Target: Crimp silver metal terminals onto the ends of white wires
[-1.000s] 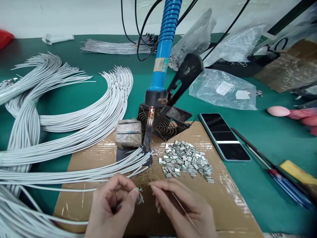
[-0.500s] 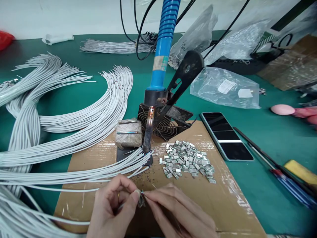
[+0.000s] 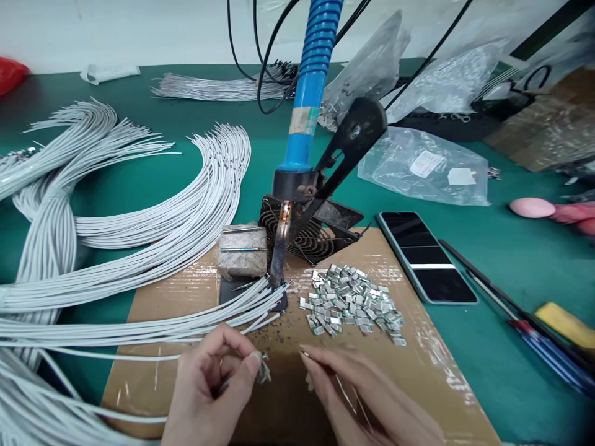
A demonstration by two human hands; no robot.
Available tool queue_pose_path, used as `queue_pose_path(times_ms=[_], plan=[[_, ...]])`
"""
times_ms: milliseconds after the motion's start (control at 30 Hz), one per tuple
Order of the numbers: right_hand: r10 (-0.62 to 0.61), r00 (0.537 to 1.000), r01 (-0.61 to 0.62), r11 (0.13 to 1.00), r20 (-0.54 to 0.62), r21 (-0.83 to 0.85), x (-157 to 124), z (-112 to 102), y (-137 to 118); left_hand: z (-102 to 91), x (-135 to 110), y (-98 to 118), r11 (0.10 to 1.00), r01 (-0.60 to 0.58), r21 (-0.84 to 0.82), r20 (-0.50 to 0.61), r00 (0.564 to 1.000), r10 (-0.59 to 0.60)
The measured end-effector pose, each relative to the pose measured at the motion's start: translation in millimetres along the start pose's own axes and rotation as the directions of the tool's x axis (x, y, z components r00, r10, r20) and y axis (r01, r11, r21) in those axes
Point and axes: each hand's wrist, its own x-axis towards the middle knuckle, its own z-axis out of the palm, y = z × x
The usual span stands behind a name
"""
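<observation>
One left hand point(image 3: 218, 384) pinches cable point(image 3: 264, 371), one right hand point(image 3: 372, 389) thin wire point(image 3: 346, 394), above cardboard point(image 3: 432, 371) on green tabletop point(image 3: 515, 266).

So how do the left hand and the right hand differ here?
The left hand pinches a frayed cable end; the right hand holds a thin wire. The left hand wears a ring; none shows on the right hand. Both are bare, over the cardboard.
</observation>
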Motion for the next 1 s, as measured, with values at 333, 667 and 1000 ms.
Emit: queue_pose_path(times_ms=[333,667,1000], plan=[[0.442,0.860,-0.510,0.771,0.255,0.381,15.7,11.0,-19.7,3.8,-2.7,-8.9,0.992,-0.093,-0.084,0.018,0.995,0.094],[0.378,0.884,-0.459,0.813,0.274,0.360,15.4,14.0,-19.1,11.3,-4.4,0.4,0.994,-0.090,-0.056,-0.063,0.994,0.087],[0.386,0.884,-0.459,0.822,0.263,0.336,11.3,16.1,-15.7,12.9,-3.1,-2.3,0.992,-0.117,-0.039,-0.081,0.990,0.113]])
